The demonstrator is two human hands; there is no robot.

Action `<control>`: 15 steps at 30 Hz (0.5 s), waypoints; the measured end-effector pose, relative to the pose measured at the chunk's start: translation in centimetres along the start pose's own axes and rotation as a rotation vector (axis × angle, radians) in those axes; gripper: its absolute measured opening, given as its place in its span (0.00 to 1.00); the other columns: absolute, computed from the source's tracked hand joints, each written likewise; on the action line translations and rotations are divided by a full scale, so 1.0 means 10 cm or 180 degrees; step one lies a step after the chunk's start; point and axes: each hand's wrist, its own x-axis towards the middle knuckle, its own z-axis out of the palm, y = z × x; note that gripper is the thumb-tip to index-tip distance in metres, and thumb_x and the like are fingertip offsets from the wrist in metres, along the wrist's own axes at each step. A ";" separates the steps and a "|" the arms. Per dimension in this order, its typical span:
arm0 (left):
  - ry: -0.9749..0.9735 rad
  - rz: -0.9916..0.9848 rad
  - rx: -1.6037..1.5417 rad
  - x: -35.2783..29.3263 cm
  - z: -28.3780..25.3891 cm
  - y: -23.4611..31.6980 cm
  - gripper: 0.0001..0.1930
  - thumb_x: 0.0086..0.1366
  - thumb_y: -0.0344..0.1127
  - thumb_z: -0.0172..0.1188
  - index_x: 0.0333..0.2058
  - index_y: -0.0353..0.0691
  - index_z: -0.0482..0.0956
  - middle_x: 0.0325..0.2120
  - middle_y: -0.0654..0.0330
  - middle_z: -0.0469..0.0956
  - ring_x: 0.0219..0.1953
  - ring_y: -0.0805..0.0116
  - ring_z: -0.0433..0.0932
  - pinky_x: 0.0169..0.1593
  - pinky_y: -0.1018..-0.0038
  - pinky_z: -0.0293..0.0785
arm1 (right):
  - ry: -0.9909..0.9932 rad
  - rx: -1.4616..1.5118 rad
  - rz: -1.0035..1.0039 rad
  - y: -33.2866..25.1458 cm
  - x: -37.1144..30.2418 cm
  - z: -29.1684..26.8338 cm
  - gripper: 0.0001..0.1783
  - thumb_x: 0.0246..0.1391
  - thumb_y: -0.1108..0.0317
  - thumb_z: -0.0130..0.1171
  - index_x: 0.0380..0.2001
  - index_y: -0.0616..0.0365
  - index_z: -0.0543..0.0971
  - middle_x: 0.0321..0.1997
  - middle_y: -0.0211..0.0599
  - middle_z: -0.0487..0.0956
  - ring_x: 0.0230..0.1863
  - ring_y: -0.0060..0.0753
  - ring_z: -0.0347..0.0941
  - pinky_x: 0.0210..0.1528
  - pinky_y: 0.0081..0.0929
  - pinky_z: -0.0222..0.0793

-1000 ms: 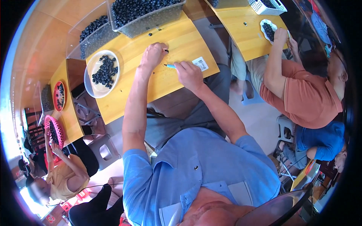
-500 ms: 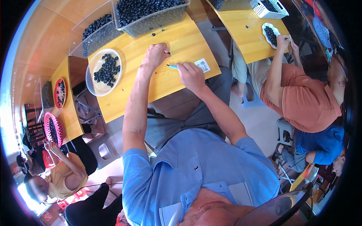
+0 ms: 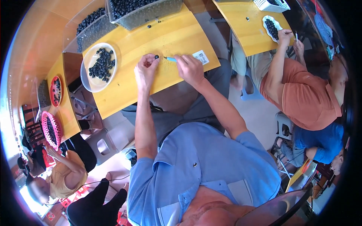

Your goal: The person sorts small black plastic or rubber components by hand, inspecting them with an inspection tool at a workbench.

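Observation:
My left hand (image 3: 146,71) pinches a small dark round ball (image 3: 157,57), bead- or berry-like, between thumb and fingertips above the yellow table. Close to its right, my right hand (image 3: 190,70) is closed round a thin tool with a light-blue handle (image 3: 172,59). The tool's small dark tip points at the ball, with a slight gap between them. Fine brownish crumbs (image 3: 164,48) lie on the wood beyond my hands. Left of them, a round clear tub (image 3: 85,77) holds many similar dark balls.
Two large clear bins (image 3: 145,20) (image 3: 71,44) of dark balls stand along the table's far side. A loose ball (image 3: 149,26) and a white printed card (image 3: 201,57) lie on the table (image 3: 124,94). People work at neighbouring tables; one at right has a white dish (image 3: 278,25).
My left hand has drawn nearer and turned, so the pinched ball now shows at its fingertips. The right hand with the tool has shifted slightly left. The whole view has shifted a little.

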 end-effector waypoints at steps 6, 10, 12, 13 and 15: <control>0.0090 -0.0208 -0.0600 -0.21 0.13 -0.07 0.08 0.67 0.28 0.72 0.42 0.33 0.85 0.32 0.67 0.84 0.34 0.82 0.79 0.41 0.83 0.77 | -0.0073 -0.0028 -0.0183 0.00 -0.01 0.01 0.14 0.52 0.74 0.66 0.44 0.57 0.83 0.29 0.34 0.75 0.31 0.38 0.78 0.32 0.37 0.75; 0.0077 -0.0101 -0.0294 -0.20 0.13 -0.11 0.09 0.66 0.30 0.73 0.42 0.33 0.85 0.30 0.66 0.85 0.32 0.82 0.80 0.39 0.81 0.78 | -0.0134 0.0009 -0.0243 -0.01 -0.02 0.02 0.13 0.52 0.74 0.66 0.42 0.56 0.83 0.29 0.33 0.74 0.30 0.38 0.77 0.32 0.37 0.74; 0.0106 -0.0066 -0.0254 -0.21 0.14 -0.11 0.10 0.65 0.30 0.73 0.42 0.34 0.86 0.29 0.65 0.86 0.30 0.82 0.80 0.38 0.80 0.79 | -0.0148 0.0007 -0.0247 -0.01 -0.02 0.03 0.12 0.52 0.74 0.66 0.41 0.55 0.82 0.28 0.33 0.74 0.30 0.38 0.77 0.32 0.37 0.74; 0.0099 -0.0035 -0.0218 -0.21 0.14 -0.10 0.10 0.64 0.31 0.74 0.42 0.34 0.86 0.29 0.65 0.86 0.30 0.81 0.80 0.38 0.80 0.79 | -0.0145 -0.0011 -0.0256 -0.01 -0.02 0.03 0.12 0.52 0.74 0.66 0.41 0.55 0.82 0.28 0.33 0.74 0.30 0.38 0.77 0.31 0.37 0.74; 0.0096 -0.0008 -0.0185 -0.21 0.14 -0.11 0.10 0.64 0.31 0.74 0.41 0.34 0.86 0.28 0.65 0.86 0.29 0.81 0.80 0.38 0.80 0.79 | -0.0148 -0.0028 -0.0270 -0.01 -0.02 0.02 0.12 0.52 0.74 0.66 0.41 0.55 0.82 0.28 0.33 0.74 0.30 0.38 0.77 0.31 0.37 0.74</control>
